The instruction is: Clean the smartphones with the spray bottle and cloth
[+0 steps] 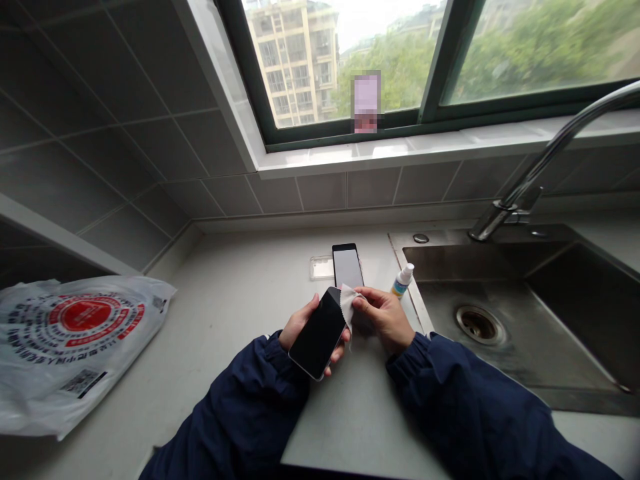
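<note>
A black-screened phone lies tilted in my left hand, whose thumb and fingers wrap round its edges. My right hand is closed on a small white cloth with a zigzag edge. The cloth touches the upper right edge of the phone. Just beyond my hands, a second phone with a pale screen lies on the counter, beside a clear phone case. To the right of my right hand stands a small spray bottle with a white cap.
At the right is a steel sink with a curved faucet. A white plastic bag with red print lies on the counter at the left. A window spans the back wall above a ledge.
</note>
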Demonstrator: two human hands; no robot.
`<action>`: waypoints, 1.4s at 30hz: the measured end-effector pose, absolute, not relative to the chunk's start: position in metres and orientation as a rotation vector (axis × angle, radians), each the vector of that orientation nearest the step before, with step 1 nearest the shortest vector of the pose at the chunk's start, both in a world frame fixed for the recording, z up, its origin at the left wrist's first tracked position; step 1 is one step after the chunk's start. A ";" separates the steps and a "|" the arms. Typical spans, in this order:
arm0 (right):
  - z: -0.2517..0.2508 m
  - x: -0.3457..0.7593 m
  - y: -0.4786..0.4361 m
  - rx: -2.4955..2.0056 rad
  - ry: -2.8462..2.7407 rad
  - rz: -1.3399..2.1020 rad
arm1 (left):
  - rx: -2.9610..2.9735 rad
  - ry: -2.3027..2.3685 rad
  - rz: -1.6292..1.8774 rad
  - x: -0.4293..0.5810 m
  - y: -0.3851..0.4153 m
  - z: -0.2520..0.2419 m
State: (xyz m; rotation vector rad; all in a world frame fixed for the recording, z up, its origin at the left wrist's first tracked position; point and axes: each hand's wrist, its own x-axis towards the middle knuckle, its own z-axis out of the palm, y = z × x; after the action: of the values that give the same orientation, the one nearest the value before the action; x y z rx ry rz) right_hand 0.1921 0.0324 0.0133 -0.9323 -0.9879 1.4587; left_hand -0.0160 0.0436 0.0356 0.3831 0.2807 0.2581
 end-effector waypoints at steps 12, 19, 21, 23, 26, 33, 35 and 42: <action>0.015 0.191 0.034 -0.887 -0.955 1.492 | 0.399 0.294 0.291 -0.014 0.042 0.040; 0.018 0.191 0.032 -0.946 -0.984 1.483 | 0.410 0.342 0.290 -0.014 0.043 0.037; 0.019 0.191 0.032 -0.950 -1.076 1.449 | 0.416 0.347 0.259 -0.015 0.043 0.037; 0.020 0.192 0.032 -0.927 -1.180 1.406 | 0.422 0.343 0.235 -0.016 0.044 0.037; 0.019 0.192 0.032 -0.910 -1.266 1.370 | 0.429 0.322 0.212 -0.016 0.044 0.039; 0.013 0.194 0.036 -0.893 -1.394 1.363 | 0.403 0.303 0.170 -0.017 0.045 0.040; 0.013 0.194 0.036 -0.885 -1.408 1.359 | 0.401 0.300 0.173 -0.017 0.045 0.039; 0.019 0.196 0.034 -0.849 -1.421 1.345 | 0.358 0.300 0.210 -0.019 0.045 0.035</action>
State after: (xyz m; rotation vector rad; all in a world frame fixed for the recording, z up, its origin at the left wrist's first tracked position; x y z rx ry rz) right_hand 0.1960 0.0342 0.0190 -0.8494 -1.4214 1.3454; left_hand -0.0191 0.0446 0.0350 0.3582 0.2996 0.2096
